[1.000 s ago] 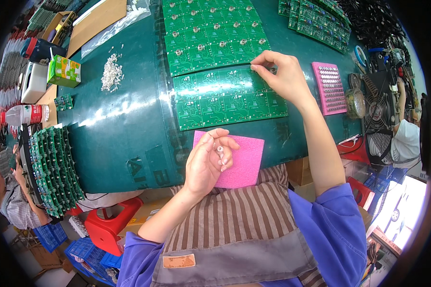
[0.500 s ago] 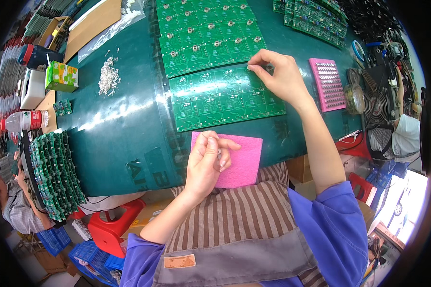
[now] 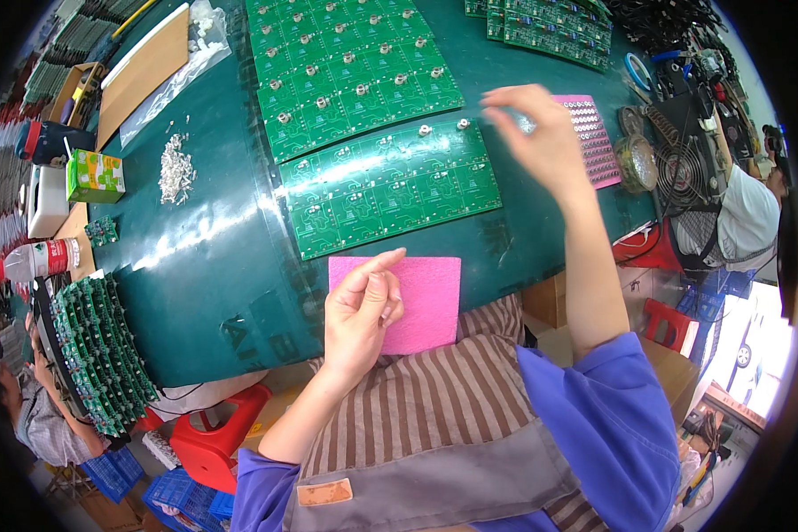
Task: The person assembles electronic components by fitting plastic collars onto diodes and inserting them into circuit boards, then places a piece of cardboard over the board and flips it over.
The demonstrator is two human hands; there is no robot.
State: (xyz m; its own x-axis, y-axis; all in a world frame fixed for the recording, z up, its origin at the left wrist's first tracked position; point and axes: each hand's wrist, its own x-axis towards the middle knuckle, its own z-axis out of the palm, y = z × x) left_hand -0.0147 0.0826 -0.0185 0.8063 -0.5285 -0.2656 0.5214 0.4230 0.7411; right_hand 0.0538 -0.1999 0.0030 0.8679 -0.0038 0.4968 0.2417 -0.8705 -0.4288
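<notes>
A green circuit board panel [image 3: 390,191] lies on the table in front of me. Two small silver cylindrical parts [image 3: 425,130] stand near its far right corner. My right hand [image 3: 545,142] hovers just right of that corner, slightly blurred, thumb and forefinger apart and nothing visible between them. Beyond it is a pink foam block [image 3: 594,133] with rows of small silver parts. My left hand [image 3: 363,310] is held over a plain pink foam sheet [image 3: 430,301] at the near edge. Its fingers are curled, the forefinger partly extended; whatever lies inside is hidden.
A larger green panel [image 3: 355,71] with rows of silver parts lies behind. Small white pieces [image 3: 176,170] are heaped at left, near a green drink carton [image 3: 96,176]. Populated boards stand in a rack [image 3: 102,350] at left; others [image 3: 550,35] lie far right. A person sits at far left.
My right hand has moved right, off the board's far edge, and its fingers have parted. A silver part now shows where the fingertips were. The left forefinger has straightened somewhat.
</notes>
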